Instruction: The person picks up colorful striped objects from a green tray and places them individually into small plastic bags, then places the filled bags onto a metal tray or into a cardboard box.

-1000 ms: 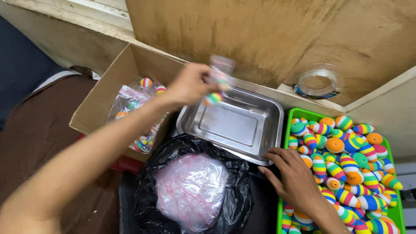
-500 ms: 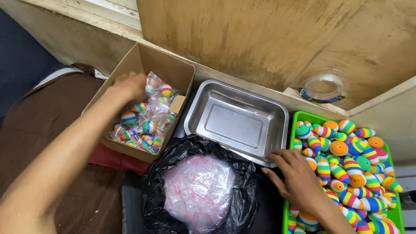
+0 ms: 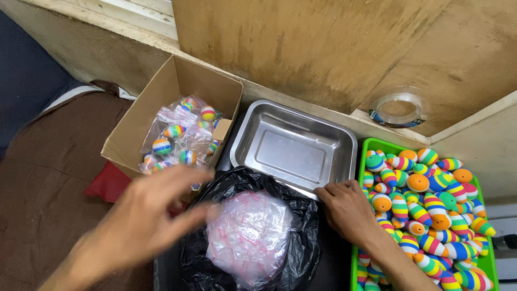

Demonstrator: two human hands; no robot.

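Left hand (image 3: 145,215), blurred, fingers spread and empty, hovers over the edge of a black bag (image 3: 301,215), just beside the heap of clear pouches (image 3: 247,237) inside it. Its forearm is cut off at the frame edge. Right hand (image 3: 344,207), loosely curled and flat, holds nothing and rests between the steel tray (image 3: 293,145) and a green bin (image 3: 360,161) of striped toys (image 3: 425,207). Beyond the left hand, a carton (image 3: 129,134) holds bagged toys (image 3: 177,134); their count is hard to make out. The bin's lower part is cut off.

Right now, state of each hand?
Left hand: open, fingers spread, holding nothing, over the black bag of clear pouches.
Right hand: open, flat at the edge of the green bin, holding nothing.
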